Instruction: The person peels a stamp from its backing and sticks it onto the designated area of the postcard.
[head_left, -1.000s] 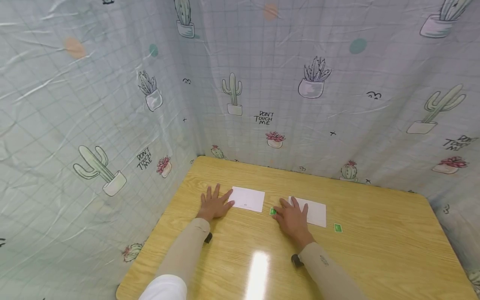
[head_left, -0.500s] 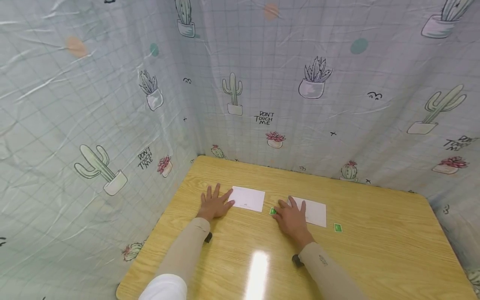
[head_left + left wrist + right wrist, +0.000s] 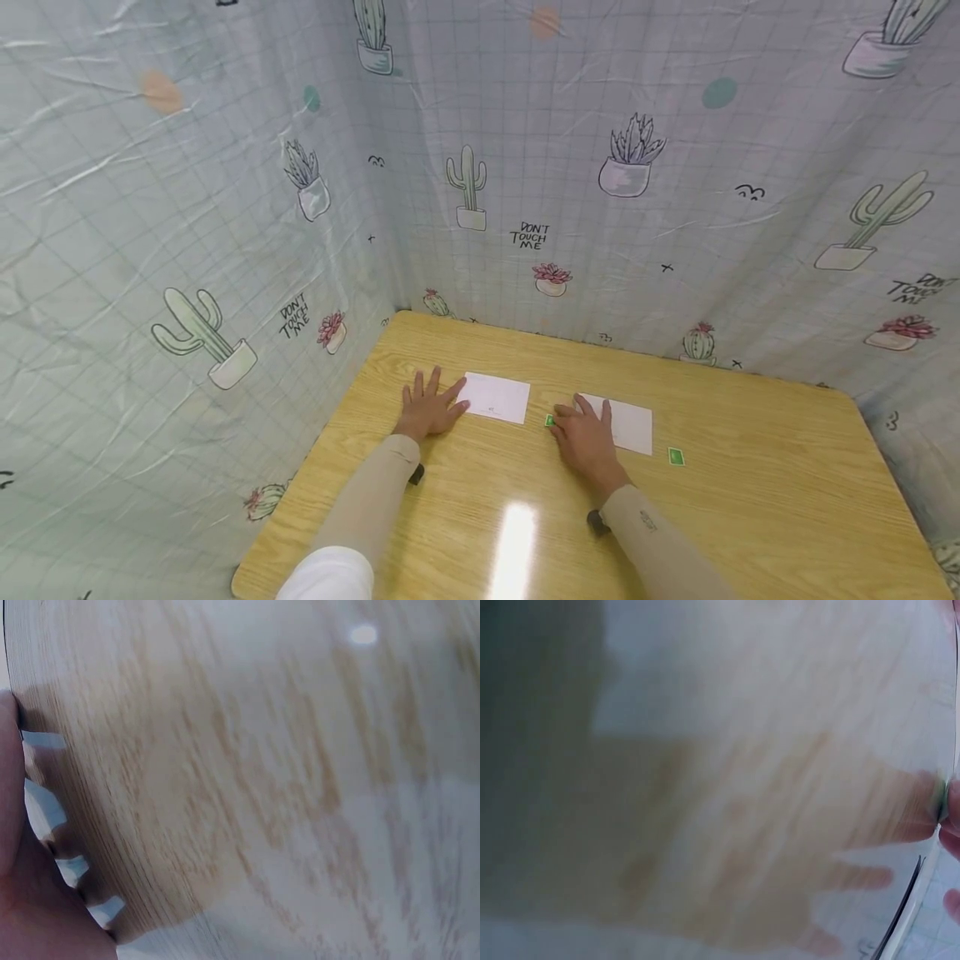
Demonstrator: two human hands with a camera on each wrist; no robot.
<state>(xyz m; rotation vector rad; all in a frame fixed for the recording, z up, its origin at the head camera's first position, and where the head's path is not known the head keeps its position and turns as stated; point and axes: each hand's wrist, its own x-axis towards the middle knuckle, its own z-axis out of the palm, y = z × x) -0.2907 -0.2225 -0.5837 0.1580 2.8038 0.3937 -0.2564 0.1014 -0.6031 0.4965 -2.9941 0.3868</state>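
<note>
In the head view, my left hand [image 3: 426, 410] lies with fingers spread on the table, its thumb and index finger at the left edge of a white paper rectangle [image 3: 495, 398] with small print near its lower edge. My right hand [image 3: 588, 443] pinches a small green stamp-like piece with a white border [image 3: 550, 421], partly covered by its fingers. The other fingers reach over the left part of a second white paper rectangle [image 3: 632, 425]. In the right wrist view, a sliver of green [image 3: 940, 796] shows between the fingertips. Only part of the left hand [image 3: 37, 900] appears in the left wrist view.
A second green stamp-like piece [image 3: 677, 456] lies right of the right-hand paper. The wood-grain table [image 3: 772, 483] extends right and forward, with a bright reflection [image 3: 513, 550] near the front. Cactus-print curtains [image 3: 570, 108] hang behind the table and to its left.
The right hand's thumb and fingers have drawn in on the green piece, which has shifted slightly right and is now more covered. The left hand and both papers have stayed put.
</note>
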